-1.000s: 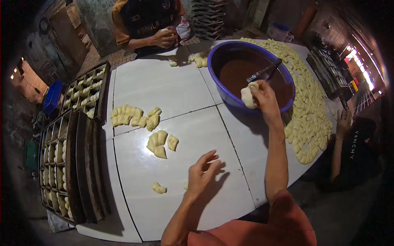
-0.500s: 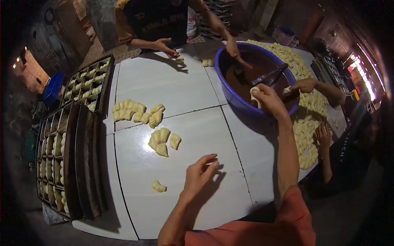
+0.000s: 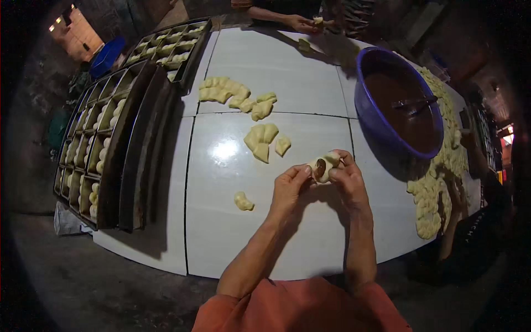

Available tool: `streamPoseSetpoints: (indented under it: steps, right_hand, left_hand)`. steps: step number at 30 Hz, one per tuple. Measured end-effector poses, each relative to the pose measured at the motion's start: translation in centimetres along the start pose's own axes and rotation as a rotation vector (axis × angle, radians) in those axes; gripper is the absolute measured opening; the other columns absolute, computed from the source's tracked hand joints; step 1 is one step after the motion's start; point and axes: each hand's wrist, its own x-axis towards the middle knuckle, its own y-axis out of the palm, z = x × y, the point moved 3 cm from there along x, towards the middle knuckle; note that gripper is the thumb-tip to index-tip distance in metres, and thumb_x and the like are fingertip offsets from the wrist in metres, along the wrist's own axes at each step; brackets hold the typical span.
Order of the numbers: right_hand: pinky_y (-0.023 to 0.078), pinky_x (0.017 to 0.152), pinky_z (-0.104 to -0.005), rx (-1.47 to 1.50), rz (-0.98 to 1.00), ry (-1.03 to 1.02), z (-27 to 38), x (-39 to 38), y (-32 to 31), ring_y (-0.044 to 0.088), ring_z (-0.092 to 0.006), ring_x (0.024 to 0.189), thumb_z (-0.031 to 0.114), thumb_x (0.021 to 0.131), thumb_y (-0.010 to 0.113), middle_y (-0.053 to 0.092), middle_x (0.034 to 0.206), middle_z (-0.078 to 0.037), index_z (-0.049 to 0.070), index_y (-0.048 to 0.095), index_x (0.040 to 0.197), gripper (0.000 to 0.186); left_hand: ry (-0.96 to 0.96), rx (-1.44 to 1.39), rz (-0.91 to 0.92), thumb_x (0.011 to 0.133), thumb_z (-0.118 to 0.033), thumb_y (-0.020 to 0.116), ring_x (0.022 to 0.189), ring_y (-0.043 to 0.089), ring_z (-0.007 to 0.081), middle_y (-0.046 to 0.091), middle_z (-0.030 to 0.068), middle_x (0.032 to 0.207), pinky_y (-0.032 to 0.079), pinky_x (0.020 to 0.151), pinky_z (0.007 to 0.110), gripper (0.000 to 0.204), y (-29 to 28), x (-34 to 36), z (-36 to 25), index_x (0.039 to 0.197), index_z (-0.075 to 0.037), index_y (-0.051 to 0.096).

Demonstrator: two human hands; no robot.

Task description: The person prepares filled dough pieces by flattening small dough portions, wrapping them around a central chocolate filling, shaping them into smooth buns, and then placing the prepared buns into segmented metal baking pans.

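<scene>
Between my two hands is a flattened piece of dough with a dab of brown filling on it. My left hand pinches its left edge, while the fingers of my right hand close on its right side. Both are held above the white tiled table. Left of my hands lie a fan of dough pieces, a single small piece and a curved lump. To the right stands a purple tub of brown filling, with a dark utensil in it.
More dough pieces lie farther back on the table. Divided trays holding dough balls stack along the left edge. Many flattened dough pieces cover the right side. Across the table, a person's hands hold a small piece of dough.
My right hand has come from the tub to meet my left, which has closed on the dough. Brown filling now shows on it. The view has turned; the person opposite has withdrawn from the tub.
</scene>
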Motion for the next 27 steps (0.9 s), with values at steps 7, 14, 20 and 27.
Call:
streamPoseSetpoints:
  steps: [7,14,20,27]
  right_hand:
    - [0.057,0.08,-0.036,-0.981,-0.178,-0.572,-3.1,-1.5,4.9,0.066,-0.0254,0.1,0.002,0.087,0.07,0.059,0.124,-0.014,0.006,0.068,0.119,0.032]
    - [0.049,0.069,-0.0317,-0.716,-0.173,-0.206,-4.4,-0.2,4.6,0.06,-0.014,0.078,0.013,0.092,0.069,0.067,0.102,-0.007,0.001,0.072,0.102,0.016]
    - [0.049,0.071,-0.0259,-0.451,0.046,-0.247,-3.6,-1.4,5.3,0.062,-0.0122,0.09,0.011,0.093,0.068,0.066,0.107,-0.008,0.0,0.067,0.12,0.029]
    - [0.053,0.075,-0.0297,-0.654,0.038,-0.567,-3.4,-0.8,4.9,0.06,-0.0151,0.088,0.005,0.09,0.071,0.062,0.104,-0.007,0.003,0.069,0.105,0.015]
  left_hand:
    - [0.291,0.192,-0.042,0.092,-0.017,0.073,0.081,0.064,0.0127,0.069,0.0066,0.093,0.055,0.07,0.027,0.03,-2.4,-0.9,-1.6,0.114,0.003,0.067]
    - [0.35,0.383,-0.015,0.091,-0.023,0.075,0.089,0.065,0.0149,0.07,0.0071,0.099,0.054,0.076,0.029,0.033,-2.6,-0.4,-4.6,0.113,0.0,0.069]
    - [0.049,0.481,0.058,0.093,-0.031,0.072,0.091,0.066,0.0139,0.07,0.0065,0.101,0.055,0.071,0.028,0.035,-3.4,0.3,-6.7,0.115,-0.003,0.069]
    - [0.123,0.413,0.23,0.095,-0.019,0.068,0.094,0.067,0.014,0.07,0.0073,0.103,0.059,0.075,0.027,0.029,-3.1,-1.6,-6.9,0.117,0.0,0.068]
